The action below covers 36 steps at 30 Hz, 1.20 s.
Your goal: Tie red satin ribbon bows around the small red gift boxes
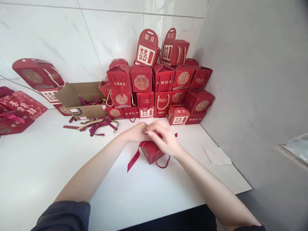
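Note:
A small red gift box (150, 152) sits on the white counter (48, 166) directly below my hands, with a dark red cord handle (163, 163) hanging at its front. A dark red ribbon (133, 158) trails from it to the left, and a short end (175, 135) shows past my right hand. My left hand (136, 132) and my right hand (163, 136) meet over the box, fingers closed together on the ribbon. The box's top and the ribbon's knot are hidden under them.
Several red gift boxes (154, 86) are stacked against the tiled wall corner. To the left stand a cardboard carton (80, 99) holding ribbons and a loose ribbon pile (92, 125). Red boxes (19, 110) lie at far left. A white sheet (216, 156) lies on the counter's right.

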### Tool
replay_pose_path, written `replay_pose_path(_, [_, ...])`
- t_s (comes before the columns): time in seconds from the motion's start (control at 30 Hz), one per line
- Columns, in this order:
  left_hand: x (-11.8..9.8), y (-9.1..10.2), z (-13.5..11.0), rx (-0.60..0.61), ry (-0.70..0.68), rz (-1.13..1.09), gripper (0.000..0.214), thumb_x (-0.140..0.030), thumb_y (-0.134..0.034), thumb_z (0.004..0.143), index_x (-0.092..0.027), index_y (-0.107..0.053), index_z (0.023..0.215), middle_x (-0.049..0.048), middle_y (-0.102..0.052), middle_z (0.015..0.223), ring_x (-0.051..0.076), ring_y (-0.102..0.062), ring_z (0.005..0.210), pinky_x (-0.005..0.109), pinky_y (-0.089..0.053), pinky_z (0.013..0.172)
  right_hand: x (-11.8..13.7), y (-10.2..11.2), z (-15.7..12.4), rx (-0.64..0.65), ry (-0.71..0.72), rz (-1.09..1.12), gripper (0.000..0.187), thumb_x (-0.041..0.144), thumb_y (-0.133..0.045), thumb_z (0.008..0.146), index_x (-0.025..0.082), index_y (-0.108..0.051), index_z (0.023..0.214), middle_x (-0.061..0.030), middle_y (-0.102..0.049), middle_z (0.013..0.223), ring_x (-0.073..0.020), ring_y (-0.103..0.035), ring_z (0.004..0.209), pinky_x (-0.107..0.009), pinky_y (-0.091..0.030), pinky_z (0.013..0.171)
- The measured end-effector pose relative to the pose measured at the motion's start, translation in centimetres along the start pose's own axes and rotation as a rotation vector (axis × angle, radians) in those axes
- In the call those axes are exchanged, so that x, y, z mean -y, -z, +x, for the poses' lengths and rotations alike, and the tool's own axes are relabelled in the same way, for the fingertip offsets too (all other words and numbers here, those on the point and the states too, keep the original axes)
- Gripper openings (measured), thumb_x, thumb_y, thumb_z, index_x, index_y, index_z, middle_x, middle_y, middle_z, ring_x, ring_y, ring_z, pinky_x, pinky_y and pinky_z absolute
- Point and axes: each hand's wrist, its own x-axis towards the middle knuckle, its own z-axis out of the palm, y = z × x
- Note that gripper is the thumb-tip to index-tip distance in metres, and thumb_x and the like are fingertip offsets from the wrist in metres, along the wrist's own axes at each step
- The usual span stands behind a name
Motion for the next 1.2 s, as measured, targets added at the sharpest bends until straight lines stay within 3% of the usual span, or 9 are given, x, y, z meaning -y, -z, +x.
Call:
replay_pose_path(0.07, [-0.8,0.2,-0.3,-0.021,-0.023,0.06,0.018,-0.033,-0.067,0.082,-0.018,-0.076,0.081,0.0034,-0.068,0.086,0.016,-0.061,0.083,0.029,-0.048,0.079,-1.6,1.4,0.0,-0.074,-0.162,0.107,0.021,0.036,-0.046,0.097,0.021,-0.059,0.088,-0.0061,-0.061,0.1,-0.0195,-0.057,0.099,-0.035,-0.044,0.09])
replay_pose_path(0.27, [-2.7,0.4,-1.0,-0.078,0.02,0.266,0.019,-0.04,-0.068,0.081,-0.024,-0.079,0.083,0.0034,-0.057,0.097,0.015,-0.055,0.088,0.029,-0.043,0.081,-3.2,2.6,-1.2,0.111,-0.379,0.356,0.029,0.047,-0.042,0.097,0.022,-0.055,0.092,-0.0042,-0.061,0.103,-0.0169,-0.057,0.093,-0.032,-0.044,0.087])
replay_pose_path(0.43, [-3.9,0.7,-1.5,-0.057,0.063,0.357,0.022,-0.04,-0.064,0.084,-0.025,-0.078,0.084,0.0014,-0.059,0.083,0.013,-0.054,0.076,0.026,-0.039,0.07,-2.9,3.3,-1.4,0.228,-0.334,0.306,0.03,0.046,-0.054,0.091,0.02,-0.059,0.078,-0.0083,-0.056,0.122,-0.0221,-0.051,0.118,-0.04,-0.036,0.103])
replay_pose_path(0.53, [-4.3,0.9,-1.8,-0.026,0.076,0.361,0.021,-0.037,-0.062,0.086,-0.024,-0.078,0.083,0.0001,-0.061,0.074,0.013,-0.055,0.071,0.025,-0.037,0.066,-3.3,3.3,-1.4,0.189,-0.32,0.333,0.025,0.04,-0.065,0.085,0.019,-0.058,0.074,-0.0085,-0.057,0.124,-0.022,-0.052,0.118,-0.041,-0.037,0.102])
replay_pose_path(0.6, [-4.4,0.9,-1.9,-0.026,0.074,0.363,0.022,-0.037,-0.06,0.087,-0.023,-0.077,0.084,0.0003,-0.062,0.075,0.013,-0.055,0.07,0.025,-0.037,0.065,-3.4,3.2,-1.4,0.102,-0.295,0.326,0.024,0.038,-0.067,0.084,0.018,-0.057,0.072,-0.0081,-0.06,0.116,-0.0205,-0.055,0.112,-0.038,-0.039,0.098])
replay_pose_path(0.77, [-4.1,0.8,-2.0,-0.053,0.065,0.437,0.026,-0.04,-0.055,0.088,-0.022,-0.074,0.085,0.0019,-0.059,0.083,0.015,-0.054,0.074,0.025,-0.036,0.064,-3.2,2.9,-1.4,-0.001,-0.327,0.385,0.025,0.039,-0.07,0.082,0.018,-0.058,0.075,-0.0026,-0.067,0.082,-0.0134,-0.058,0.072,-0.028,-0.044,0.068])
replay_pose_path(0.93, [-4.7,0.3,-2.3,-0.047,0.117,0.483,0.028,-0.036,-0.049,0.092,-0.019,-0.066,0.078,0.0006,-0.062,0.078,0.014,-0.055,0.071,0.026,-0.035,0.065,-3.0,2.8,-1.5,-0.035,-0.344,0.35,0.026,0.039,-0.071,0.081,0.018,-0.059,0.074,-0.0017,-0.066,0.076,-0.0118,-0.054,0.066,-0.026,-0.042,0.063])
replay_pose_path(1.07, [-5.2,0.2,-2.3,0.001,0.249,0.325,0.033,-0.038,-0.048,0.093,-0.018,-0.061,0.07,-0.0023,-0.066,0.065,0.011,-0.056,0.057,0.024,-0.037,0.058,-2.8,2.7,-1.6,-0.026,-0.349,0.336,0.027,0.04,-0.07,0.081,0.018,-0.058,0.073,-0.0009,-0.065,0.074,-0.011,-0.052,0.063,-0.026,-0.042,0.061])
replay_pose_path(1.2, [-4.0,1.0,-1.8,0.067,0.278,0.077,0.025,-0.037,-0.056,0.088,-0.018,-0.068,0.077,-0.0001,-0.071,0.071,0.012,-0.062,0.061,0.022,-0.042,0.059,-2.2,2.8,-1.7,-0.008,-0.318,0.406,0.027,0.038,-0.075,0.077,0.018,-0.057,0.071,-0.0034,-0.07,0.08,-0.014,-0.061,0.07,-0.03,-0.049,0.067])
